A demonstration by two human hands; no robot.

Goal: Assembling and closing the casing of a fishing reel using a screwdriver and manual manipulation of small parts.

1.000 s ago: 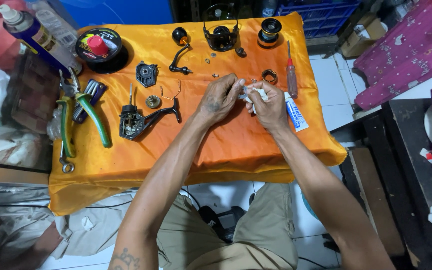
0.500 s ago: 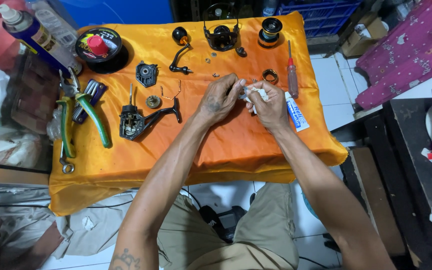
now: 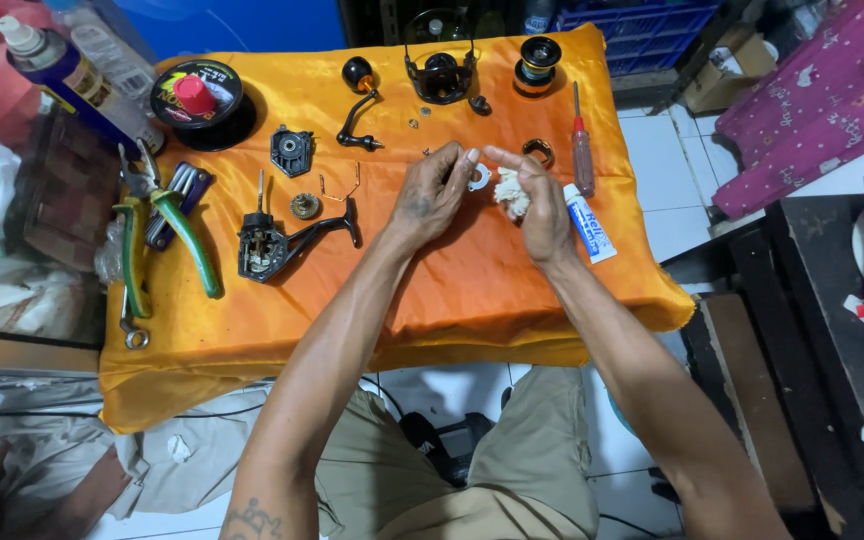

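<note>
- Seen from above, a person's two bare hands meet over a small table draped in an orange cloth (image 3: 472,290).
- The left hand (image 3: 432,195) has its fingers curled, pinching a small white ring (image 3: 478,179) between thumb and fingertips.
- The ring sits at the tips of the left fingers, just beside the right forefinger, held a little above the cloth.
- The right hand (image 3: 540,205) clutches a crumpled whitish rag (image 3: 512,192) against the palm; its forefinger points straight out toward the left fingertips.
- Just outside the right hand, near its little finger, lies a white tube (image 3: 590,225) with blue print, flat on the cloth.
- Beyond the right fingertips lie a dark metal ring (image 3: 539,152) and a red-handled screwdriver (image 3: 582,145).
- Farther beyond both sets of fingertips, at the far edge, stand a black reel rotor (image 3: 442,72) and a black spool (image 3: 537,62).
- Beyond the left fingers and outward lies a black crank handle (image 3: 357,105) with a round knob.
- Outward from the left thumb lie a black reel body (image 3: 272,245), a small brass gear (image 3: 303,206) and a black side plate (image 3: 291,150).
- Well apart from the left hand, at the cloth's edge, lie green-handled pliers (image 3: 167,235), a spool of fishing line (image 3: 197,100) with a red centre, and a spray can (image 3: 62,75).
</note>
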